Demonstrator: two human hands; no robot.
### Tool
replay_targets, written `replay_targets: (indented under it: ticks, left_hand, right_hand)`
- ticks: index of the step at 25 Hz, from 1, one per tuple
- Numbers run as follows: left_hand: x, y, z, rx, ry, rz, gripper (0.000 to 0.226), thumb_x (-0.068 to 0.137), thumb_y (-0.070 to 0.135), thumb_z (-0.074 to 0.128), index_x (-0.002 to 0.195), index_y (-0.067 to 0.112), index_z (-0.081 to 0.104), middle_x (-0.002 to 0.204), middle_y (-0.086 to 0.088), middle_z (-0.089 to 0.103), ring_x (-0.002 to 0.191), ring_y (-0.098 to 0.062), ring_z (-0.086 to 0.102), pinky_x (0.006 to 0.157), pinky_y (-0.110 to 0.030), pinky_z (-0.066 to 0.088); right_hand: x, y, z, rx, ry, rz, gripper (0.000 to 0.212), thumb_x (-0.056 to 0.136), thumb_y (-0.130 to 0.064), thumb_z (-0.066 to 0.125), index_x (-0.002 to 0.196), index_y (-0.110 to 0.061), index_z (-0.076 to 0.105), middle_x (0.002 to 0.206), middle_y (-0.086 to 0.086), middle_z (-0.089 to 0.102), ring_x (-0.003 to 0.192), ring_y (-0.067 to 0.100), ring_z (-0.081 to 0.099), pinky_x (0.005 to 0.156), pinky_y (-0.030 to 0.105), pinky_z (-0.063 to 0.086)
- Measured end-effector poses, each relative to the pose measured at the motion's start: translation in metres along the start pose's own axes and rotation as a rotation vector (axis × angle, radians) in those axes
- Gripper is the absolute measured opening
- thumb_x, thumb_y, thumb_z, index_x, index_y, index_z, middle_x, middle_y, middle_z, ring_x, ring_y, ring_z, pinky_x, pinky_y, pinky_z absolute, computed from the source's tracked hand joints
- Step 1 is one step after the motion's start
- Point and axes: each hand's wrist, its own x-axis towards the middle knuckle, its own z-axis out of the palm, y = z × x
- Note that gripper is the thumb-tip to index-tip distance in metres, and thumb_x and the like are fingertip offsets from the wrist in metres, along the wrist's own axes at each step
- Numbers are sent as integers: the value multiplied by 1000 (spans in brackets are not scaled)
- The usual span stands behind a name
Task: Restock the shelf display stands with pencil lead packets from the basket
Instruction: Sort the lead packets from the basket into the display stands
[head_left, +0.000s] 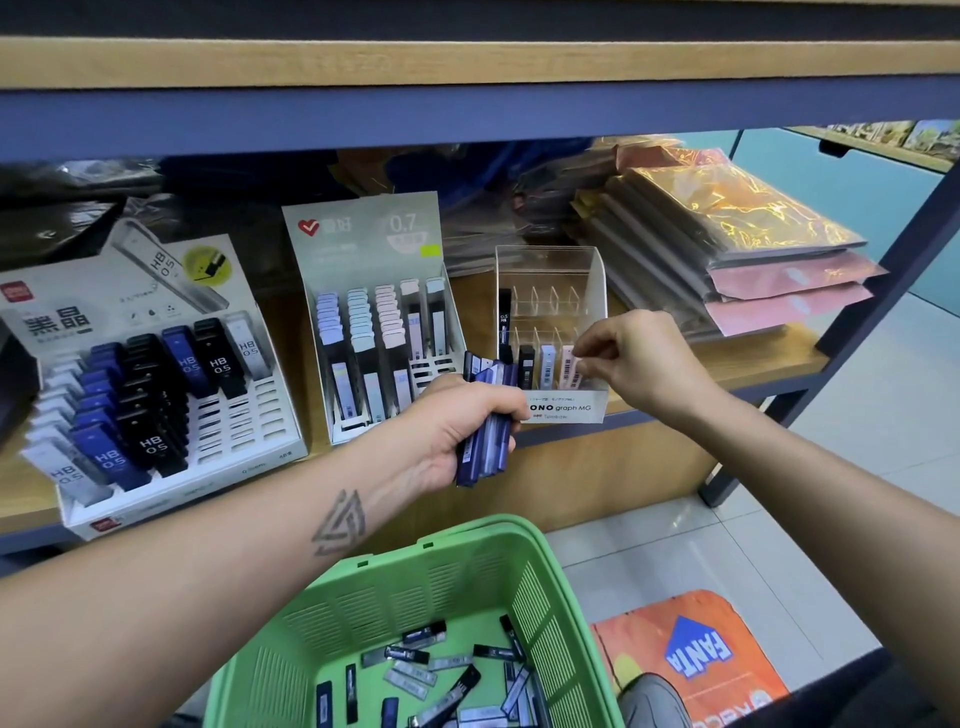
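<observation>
glossy clear plastic stand (550, 270), wooden shelf (769, 358)

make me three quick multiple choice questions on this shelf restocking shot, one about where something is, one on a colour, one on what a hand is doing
1. Where does the clear acrylic stand sit?
A. right of the 0.7 stand
B. left of the HB 0.5 stand
C. inside the basket

2. What colour is the basket?
A. red
B. green
C. grey

3. What is the left hand doing?
A. hanging empty
B. pressing flat on the shelf
C. gripping a bundle of packets

Answers:
1 A: it stands just right of the 0.7 stand.
2 B: its slotted walls are green.
3 C: its fingers curl round the bundle of packets, while the right hand pinches a pink packet at the clear stand.
</observation>
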Motion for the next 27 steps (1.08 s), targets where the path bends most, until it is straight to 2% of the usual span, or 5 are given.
replay_targets:
  ticks: [4,11,14,18,27]
  left_hand:
    - [0,-2,-1,-9,4,-2,18,76,-5,70,93,-6,67,67,-17,61,49,-22,55,47,-23,50]
    - [-3,-4,-2,-4,-43,-24,15,76,-3,74,87,-1,64,65,-14,62,50,-21,57,50,-25,52]
    - [-5,-7,-1,-1,-56,-22,23,74,-2,79,90,3,63,66,-13,62,51,-21,58,50,-27,51]
    - [-10,-9,-2,-7,-87,2,19,74,-2,82,82,7,66,61,-9,63,51,-20,58,48,-26,50]
    - [-16,-8,-12,-88,-93,9,21,76,5,83,94,5,72,75,-14,71,61,-25,68,54,-29,56]
  right_hand:
    - [0,-2,6,-49,8,-24,15,88,-12,76,103,-12,78,98,5,77,90,17,72,87,33,57]
    - [-3,-13,-4,-49,101,-26,7,87,-6,74,89,-13,77,89,1,73,79,15,68,78,35,58]
    - [-12,-32,-5,295,-61,112,6,88,-8,74,91,-12,77,80,3,75,74,14,72,72,29,57]
    - [-20,-50,1,778,-367,231,13,89,-10,74,100,-3,74,85,17,74,72,21,68,68,31,58]
    - [-13,-53,11,989,-343,434,11,85,5,71,93,-2,74,85,20,75,78,25,69,81,39,61]
